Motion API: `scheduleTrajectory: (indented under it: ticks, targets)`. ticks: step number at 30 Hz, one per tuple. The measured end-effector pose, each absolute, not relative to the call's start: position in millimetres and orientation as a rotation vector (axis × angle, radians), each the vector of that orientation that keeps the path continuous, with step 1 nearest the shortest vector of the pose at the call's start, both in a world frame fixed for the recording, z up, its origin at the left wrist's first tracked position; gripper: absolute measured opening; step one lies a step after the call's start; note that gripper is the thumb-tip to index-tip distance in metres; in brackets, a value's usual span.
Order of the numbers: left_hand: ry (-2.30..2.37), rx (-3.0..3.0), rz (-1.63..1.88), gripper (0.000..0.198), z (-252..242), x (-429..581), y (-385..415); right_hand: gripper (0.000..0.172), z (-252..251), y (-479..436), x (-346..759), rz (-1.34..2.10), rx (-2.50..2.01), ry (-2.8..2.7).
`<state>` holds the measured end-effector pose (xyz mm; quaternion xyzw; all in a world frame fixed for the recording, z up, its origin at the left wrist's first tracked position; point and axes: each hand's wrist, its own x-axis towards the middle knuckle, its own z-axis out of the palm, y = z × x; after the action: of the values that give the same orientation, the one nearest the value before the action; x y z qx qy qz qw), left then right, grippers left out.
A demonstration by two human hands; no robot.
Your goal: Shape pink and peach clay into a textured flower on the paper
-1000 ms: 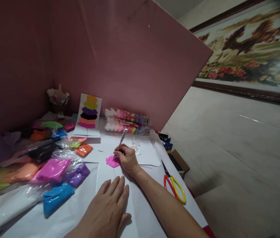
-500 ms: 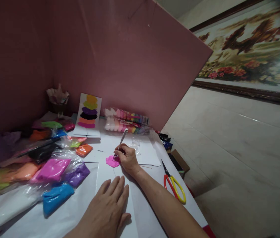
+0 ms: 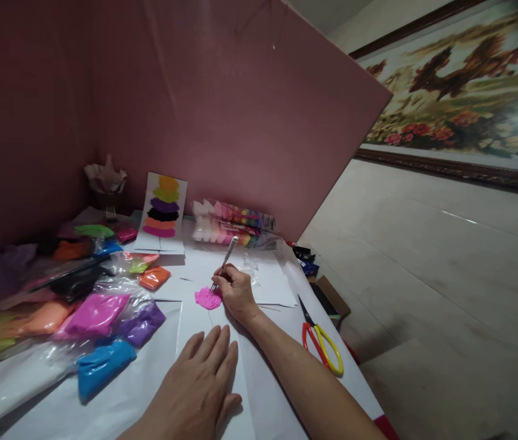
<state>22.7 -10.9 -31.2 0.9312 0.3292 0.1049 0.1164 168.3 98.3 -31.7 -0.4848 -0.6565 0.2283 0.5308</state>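
My right hand [image 3: 235, 292] is closed around a metal fork [image 3: 228, 256], handle up. The fork's tines point down at a flattened patch of pink clay [image 3: 207, 298] that shows ridged lines; whether they touch it at this instant I cannot tell. The clay lies on a white sheet of paper [image 3: 199, 321], with a thin drawn line running down from it. My left hand [image 3: 203, 379] rests flat on the paper nearer to me, fingers stretched out, holding nothing.
Bagged coloured clay, such as a blue packet [image 3: 105, 366], crowds the left side. A card with coloured bands [image 3: 162, 211] leans at the back beside packs of clay [image 3: 233, 223]. Scissors [image 3: 320, 342] with red and yellow handles lie at right, near the table edge.
The fork and my right hand have shifted very slightly up, toward the clay's upper edge. My left hand stays flat in the same place.
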Motion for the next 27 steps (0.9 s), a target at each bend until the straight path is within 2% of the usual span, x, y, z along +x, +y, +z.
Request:
scheduleTrajectory:
  ticks: [12, 27]
  targets:
    - [0.963, 2.69, 0.302, 0.056, -31.5, 23.6, -10.9, 0.01, -31.2, 98.8, 167.9, 0.462, -1.172, -1.568]
    - [0.966, 2.725, 0.239, 0.056, -22.8, 23.0, -12.5, 0.008, -41.6, 105.0, 170.3, 0.594, -1.114, -1.468]
